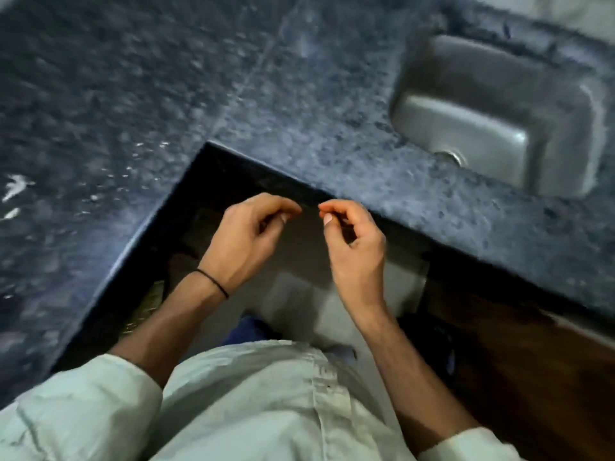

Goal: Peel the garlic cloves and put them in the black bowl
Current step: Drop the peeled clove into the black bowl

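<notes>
No garlic clove and no black bowl is in view. My left hand (246, 241), with a thin black band at the wrist, and my right hand (356, 247) are raised side by side in front of me, over the floor at the inner corner of the dark speckled counter (299, 94). On both hands the fingers are curled, with the thumb tip meeting the fingertips. I see nothing between the fingers of either hand. The two hands are a small gap apart and touch neither each other nor the counter. The frame is blurred.
A steel sink (499, 111) is sunk into the counter at the upper right. A few white peel scraps (15, 189) lie on the counter at the far left. A brown wooden cabinet front (532, 377) stands below the counter on the right, and pale floor (299, 294) lies beneath my hands.
</notes>
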